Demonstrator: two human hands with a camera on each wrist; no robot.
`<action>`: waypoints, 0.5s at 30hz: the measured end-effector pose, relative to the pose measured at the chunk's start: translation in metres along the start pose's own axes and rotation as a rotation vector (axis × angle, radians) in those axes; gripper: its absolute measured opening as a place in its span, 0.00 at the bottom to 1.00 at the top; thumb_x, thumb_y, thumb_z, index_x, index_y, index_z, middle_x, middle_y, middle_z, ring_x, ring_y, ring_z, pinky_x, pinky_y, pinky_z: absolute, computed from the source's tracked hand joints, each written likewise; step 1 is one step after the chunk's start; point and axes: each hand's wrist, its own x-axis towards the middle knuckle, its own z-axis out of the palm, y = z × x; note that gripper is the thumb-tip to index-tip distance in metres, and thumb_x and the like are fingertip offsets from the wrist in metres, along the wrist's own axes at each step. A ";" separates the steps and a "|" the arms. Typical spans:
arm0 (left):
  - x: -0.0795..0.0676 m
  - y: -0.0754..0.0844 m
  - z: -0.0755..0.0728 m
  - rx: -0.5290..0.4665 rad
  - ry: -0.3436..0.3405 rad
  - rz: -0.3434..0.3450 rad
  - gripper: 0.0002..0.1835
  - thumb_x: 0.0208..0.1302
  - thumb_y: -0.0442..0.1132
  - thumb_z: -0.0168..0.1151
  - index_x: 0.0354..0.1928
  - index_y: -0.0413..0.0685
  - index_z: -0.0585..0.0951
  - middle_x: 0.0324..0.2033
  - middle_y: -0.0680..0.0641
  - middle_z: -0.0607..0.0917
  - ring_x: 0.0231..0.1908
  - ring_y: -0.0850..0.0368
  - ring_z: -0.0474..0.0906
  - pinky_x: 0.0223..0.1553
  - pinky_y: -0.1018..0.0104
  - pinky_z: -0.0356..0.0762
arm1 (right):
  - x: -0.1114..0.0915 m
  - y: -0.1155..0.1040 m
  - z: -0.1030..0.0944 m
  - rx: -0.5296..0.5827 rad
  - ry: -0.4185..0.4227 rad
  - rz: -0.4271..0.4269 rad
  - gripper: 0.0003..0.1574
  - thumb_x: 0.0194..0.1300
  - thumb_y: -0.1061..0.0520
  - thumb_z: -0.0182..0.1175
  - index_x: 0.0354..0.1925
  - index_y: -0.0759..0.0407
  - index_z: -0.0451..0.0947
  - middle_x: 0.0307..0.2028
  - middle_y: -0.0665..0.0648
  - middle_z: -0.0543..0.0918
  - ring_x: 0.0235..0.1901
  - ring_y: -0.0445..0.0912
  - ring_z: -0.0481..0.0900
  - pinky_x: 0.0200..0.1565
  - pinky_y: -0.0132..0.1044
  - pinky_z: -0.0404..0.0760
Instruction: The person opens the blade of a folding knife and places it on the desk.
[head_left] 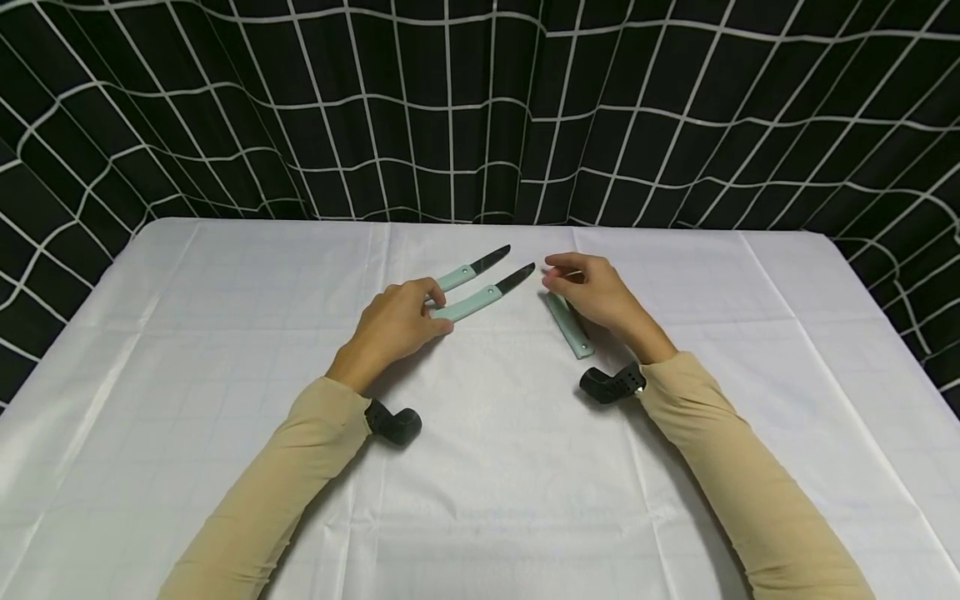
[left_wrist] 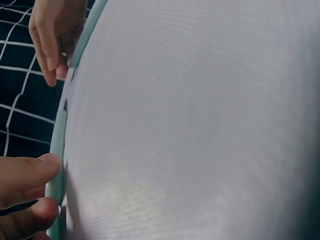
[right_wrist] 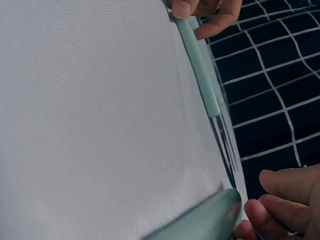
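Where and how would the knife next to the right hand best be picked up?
Probably midway along its pale green handle, pinched across the long sides, the right hand coming from above and the right. The handle is long and narrow, no blade juts from its near end, and the hand is on its right.

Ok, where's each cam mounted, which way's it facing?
Head: on the head, forward and down at the table; left hand, right hand, sleeves show.
Left wrist: on that wrist, facing left hand; right hand at top.
Right wrist: on that wrist, facing right hand; left hand at top.
Wrist views share both hands and knives.
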 end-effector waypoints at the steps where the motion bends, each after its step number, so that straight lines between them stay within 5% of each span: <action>1: 0.000 0.000 0.000 -0.003 0.006 0.004 0.18 0.62 0.45 0.69 0.52 0.48 0.81 0.31 0.48 0.84 0.30 0.55 0.76 0.28 0.66 0.67 | -0.001 0.000 -0.001 0.005 -0.002 -0.001 0.28 0.73 0.56 0.55 0.66 0.66 0.69 0.56 0.68 0.79 0.59 0.58 0.78 0.52 0.32 0.73; 4: 0.001 0.000 -0.001 -0.015 0.020 0.019 0.18 0.62 0.45 0.67 0.53 0.49 0.80 0.30 0.48 0.84 0.30 0.55 0.76 0.29 0.65 0.68 | -0.005 -0.002 -0.006 0.019 -0.003 0.004 0.28 0.73 0.56 0.55 0.66 0.66 0.69 0.56 0.68 0.79 0.58 0.57 0.78 0.48 0.28 0.71; 15: 0.005 0.015 -0.006 -0.076 0.025 0.063 0.17 0.63 0.44 0.65 0.53 0.49 0.80 0.32 0.48 0.82 0.25 0.55 0.76 0.30 0.66 0.68 | -0.021 0.003 -0.021 -0.021 -0.019 0.008 0.29 0.73 0.52 0.56 0.67 0.64 0.70 0.59 0.67 0.78 0.59 0.58 0.77 0.55 0.38 0.71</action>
